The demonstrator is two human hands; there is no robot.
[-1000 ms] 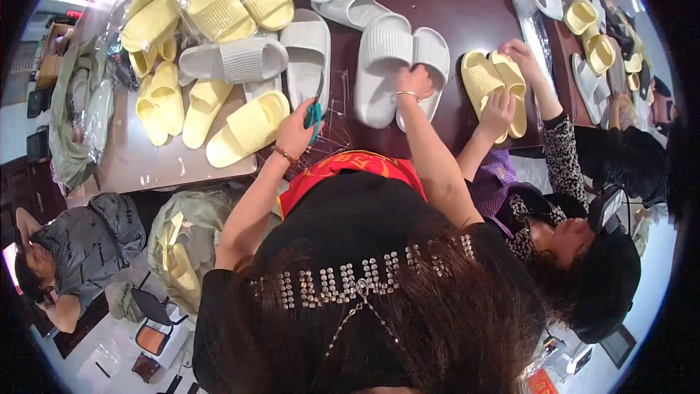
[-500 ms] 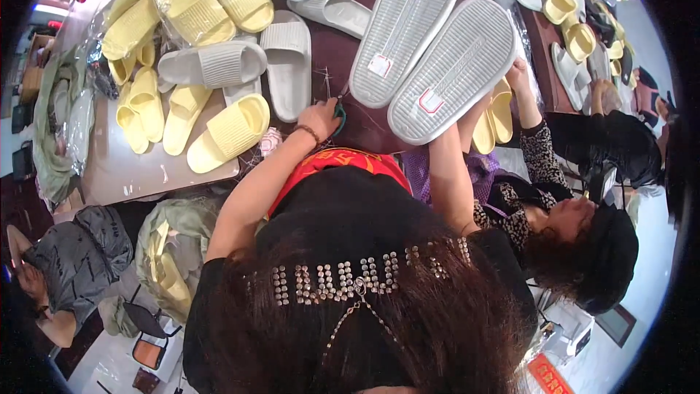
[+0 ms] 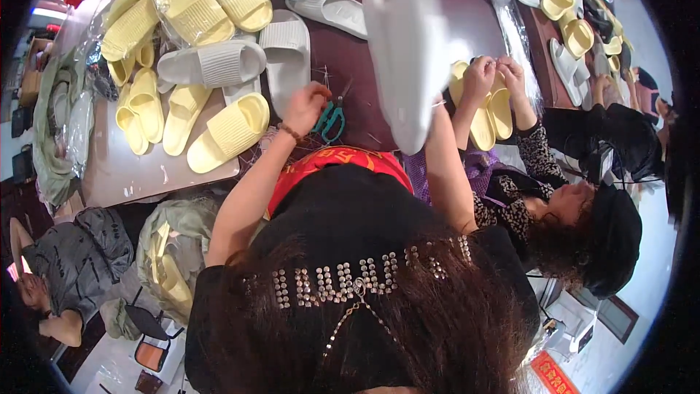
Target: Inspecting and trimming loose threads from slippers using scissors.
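Note:
A pair of grey slippers [image 3: 410, 66] is raised above the dark red table, blurred and turned edge-on. My right hand grips the slippers from behind, with its fingers mostly hidden by them. At the table's near edge, my left hand [image 3: 305, 111] holds nothing, its fingers loosely bent and apart. Green-handled scissors [image 3: 332, 121] lie just right of that hand, with loose threads around them. Just beyond my left hand lies a grey slipper [image 3: 285, 58].
Yellow slippers [image 3: 228, 133], some in clear bags, and more grey slippers [image 3: 329, 11] crowd the left and far table. Close on my right, a co-worker's hands [image 3: 496, 73] are above yellow slippers [image 3: 499, 113]. Farther right, another table [image 3: 543, 36] holds more slippers.
The grey slippers have swung from soles facing up to edge-on, moving left. My left hand has let go of the scissors and shifted slightly left. The co-worker's hands have come together.

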